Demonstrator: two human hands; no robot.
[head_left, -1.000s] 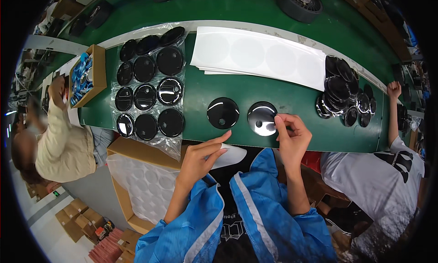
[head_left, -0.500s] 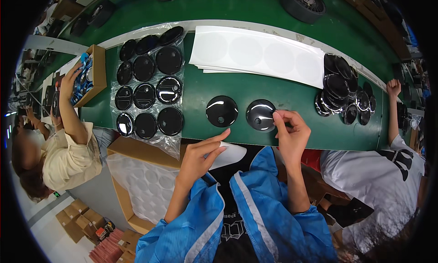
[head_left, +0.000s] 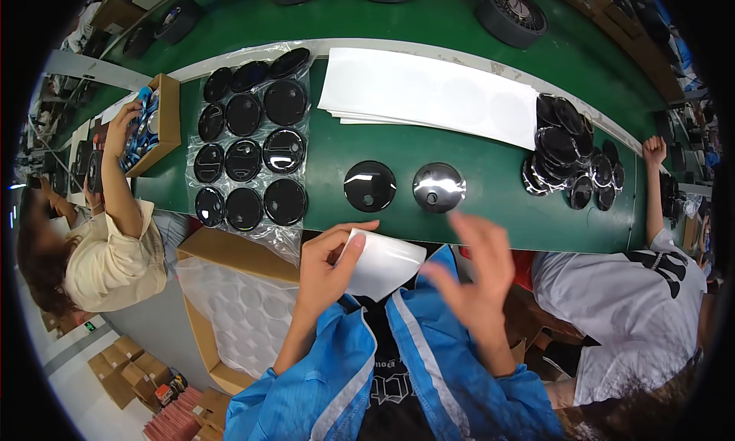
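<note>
At the green counter point(head_left: 329, 154), your left hand point(head_left: 329, 269) pinches a curled, glossy white sheet point(head_left: 387, 261) between thumb and fingers, the sheet hanging over your lap, just off the counter's near edge. Your right hand point(head_left: 476, 271), blurred, is spread wide with the thumb well apart from the fingers and appears to hold nothing; its fingertips are near the right one of two glossy black round discs. That right-hand disc point(head_left: 439, 188) and the left-hand disc point(head_left: 370, 182) lie flat side by side, a small gap between them, each with a small round spot toward you. To the left, twelve more black discs sit in rows on a clear plastic sheet point(head_left: 285, 242); beyond the pair lies a stack of long white paper sheets point(head_left: 429, 93), and a heap of shiny black discs point(head_left: 560, 144) crowds its right end. At far left, a co-worker in a cream shirt point(head_left: 115, 261) has a hand at a brown cardboard box point(head_left: 170, 115) of blue pieces; on the right sits another in a white T-shirt point(head_left: 589, 288).
</note>
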